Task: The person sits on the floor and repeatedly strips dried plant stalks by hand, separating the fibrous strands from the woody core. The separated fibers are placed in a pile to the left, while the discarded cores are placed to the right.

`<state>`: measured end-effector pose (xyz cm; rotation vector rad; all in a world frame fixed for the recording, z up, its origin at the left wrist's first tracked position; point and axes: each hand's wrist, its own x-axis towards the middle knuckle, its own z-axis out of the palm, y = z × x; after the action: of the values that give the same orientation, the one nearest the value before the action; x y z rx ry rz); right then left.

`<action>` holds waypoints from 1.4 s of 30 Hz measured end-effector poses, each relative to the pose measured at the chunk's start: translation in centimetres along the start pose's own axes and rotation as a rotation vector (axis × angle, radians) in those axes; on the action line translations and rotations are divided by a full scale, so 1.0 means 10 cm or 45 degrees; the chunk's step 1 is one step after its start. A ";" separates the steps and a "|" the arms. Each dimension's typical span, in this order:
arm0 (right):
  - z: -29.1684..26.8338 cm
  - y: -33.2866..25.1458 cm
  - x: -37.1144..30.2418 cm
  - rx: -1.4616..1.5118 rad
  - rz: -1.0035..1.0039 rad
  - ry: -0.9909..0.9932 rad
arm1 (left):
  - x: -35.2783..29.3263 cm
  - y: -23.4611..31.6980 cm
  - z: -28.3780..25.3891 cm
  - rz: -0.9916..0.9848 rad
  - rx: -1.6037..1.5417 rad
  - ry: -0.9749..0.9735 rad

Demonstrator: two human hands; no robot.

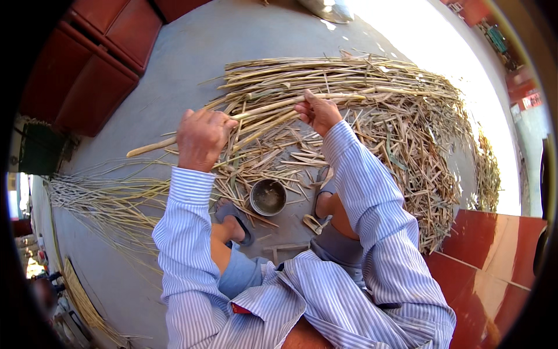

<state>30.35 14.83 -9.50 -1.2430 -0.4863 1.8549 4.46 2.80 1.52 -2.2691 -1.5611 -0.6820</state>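
Stalk (pixel 267 109), long and pale, stretches sideways: the left hand (pixel 202 138) closes around it, the right hand (pixel 319 114) pinches it. Beyond lies a stalk pile (pixel 314 73); round bowl (pixel 256 203) stands between the feet (pixel 235 227).

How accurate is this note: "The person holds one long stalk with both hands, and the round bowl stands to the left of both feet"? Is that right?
Not quite: the round bowl stands between the feet, not left of both, as the head view shows. The rest stands: the left hand and right hand hold one long stalk.
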 end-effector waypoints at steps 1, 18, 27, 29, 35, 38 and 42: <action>0.02 -0.09 -0.01 -0.053 0.007 -0.032 | 0.04 -0.01 0.00 -0.062 -0.039 -0.012; -0.07 -0.42 -0.22 0.477 -0.610 0.030 | 0.44 -0.08 0.15 -0.238 -0.078 -0.141; -0.62 -0.45 0.27 0.315 0.068 -0.067 | 0.39 0.01 -0.16 -0.064 -0.100 -0.193; -0.59 -0.35 0.40 0.321 0.070 -0.022 | 0.29 -0.05 -0.19 -0.081 -0.063 -0.289; -0.45 -0.29 0.53 0.351 -0.060 0.035 | 0.05 -0.47 -0.13 -0.256 0.316 -0.363; -0.15 -0.21 0.37 0.303 -0.008 -0.119 | 0.15 -0.16 -0.05 -0.169 0.215 -0.378; -0.10 -0.36 0.08 -0.188 -0.007 -0.334 | 0.41 0.15 0.14 -0.183 -0.088 -0.199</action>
<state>32.64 17.44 -7.93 -1.0950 -0.7796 2.0180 7.32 6.19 2.56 -2.3264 -1.8143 -0.6159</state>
